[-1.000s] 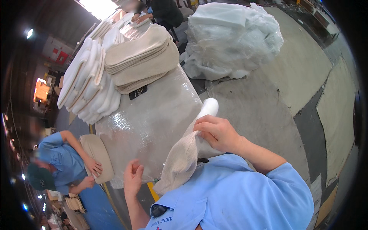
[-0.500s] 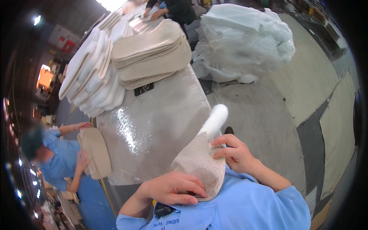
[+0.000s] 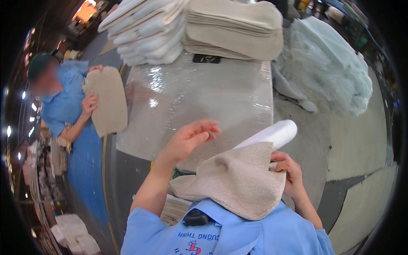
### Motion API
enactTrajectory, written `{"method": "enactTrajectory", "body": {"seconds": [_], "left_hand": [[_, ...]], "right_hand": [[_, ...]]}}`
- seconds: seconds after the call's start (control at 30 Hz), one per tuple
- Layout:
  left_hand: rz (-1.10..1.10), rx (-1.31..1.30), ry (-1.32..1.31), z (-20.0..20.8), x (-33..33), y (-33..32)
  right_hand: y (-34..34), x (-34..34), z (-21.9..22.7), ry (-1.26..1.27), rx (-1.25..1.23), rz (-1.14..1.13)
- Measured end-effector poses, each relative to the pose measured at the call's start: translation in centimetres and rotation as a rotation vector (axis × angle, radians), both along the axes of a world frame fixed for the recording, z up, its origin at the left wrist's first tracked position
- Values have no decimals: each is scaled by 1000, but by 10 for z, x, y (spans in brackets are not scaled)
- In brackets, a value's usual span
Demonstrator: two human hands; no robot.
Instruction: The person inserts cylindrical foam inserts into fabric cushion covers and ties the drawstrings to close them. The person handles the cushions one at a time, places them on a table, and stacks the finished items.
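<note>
Against my chest lies a beige fabric cover [image 3: 238,178], partly folded over. A rounded white foam pad [image 3: 276,132] sticks out of its upper right end. My right hand [image 3: 291,173] pinches the cover's right edge, just below the pad. Above the cover's left part, my left hand [image 3: 193,138] is raised in the air, fingers loosely bent and apart, with nothing in it. The far part of the pad inside the cover is hidden by the fabric.
A plastic-wrapped table [image 3: 199,93] stands in front of me. On its far side are stacked beige covers [image 3: 233,29] and white pads [image 3: 148,34], with a small black item [image 3: 206,58]. A large plastic-wrapped white bundle [image 3: 327,68] sits at right. A co-worker [image 3: 68,93] at left holds a beige piece [image 3: 108,102].
My left hand has let go of the cover's lower end and lifted up and away. The cover now spreads wider to the left. My view has turned, shifting the stacks right.
</note>
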State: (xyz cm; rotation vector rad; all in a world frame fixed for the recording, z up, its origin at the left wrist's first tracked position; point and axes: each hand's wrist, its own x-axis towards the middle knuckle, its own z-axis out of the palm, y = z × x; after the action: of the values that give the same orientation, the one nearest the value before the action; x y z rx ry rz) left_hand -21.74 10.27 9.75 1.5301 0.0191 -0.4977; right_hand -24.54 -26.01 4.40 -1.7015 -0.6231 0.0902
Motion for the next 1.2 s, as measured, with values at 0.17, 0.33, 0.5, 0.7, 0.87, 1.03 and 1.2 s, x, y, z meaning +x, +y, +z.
{"method": "enactTrajectory", "body": {"seconds": [0.17, 0.33, 0.5, 0.7, 0.87, 1.03, 1.2], "left_hand": [[-237, 299, 291, -80, -21, 36], [-313, 151, 334, -85, -12, 1], [-397, 7, 332, -98, 16, -2], [-323, -450, 457, -69, 44, -25], [-749, 15, 328, -14, 75, -83], [-966, 41, 202, 17, 85, -106], [-949, 67, 275, 23, 84, -112]], "right_hand": [[5, -2, 2, 59, -25, 57], [1, 5, 8, 10, -96, 113], [6, 17, 20, -39, -190, 144], [5, 6, 0, -27, -83, -26], [18, 2, -1, -27, -4, -76], [12, -6, 4, 247, 158, -36], [6, -10, 6, 475, 0, -39]]}}
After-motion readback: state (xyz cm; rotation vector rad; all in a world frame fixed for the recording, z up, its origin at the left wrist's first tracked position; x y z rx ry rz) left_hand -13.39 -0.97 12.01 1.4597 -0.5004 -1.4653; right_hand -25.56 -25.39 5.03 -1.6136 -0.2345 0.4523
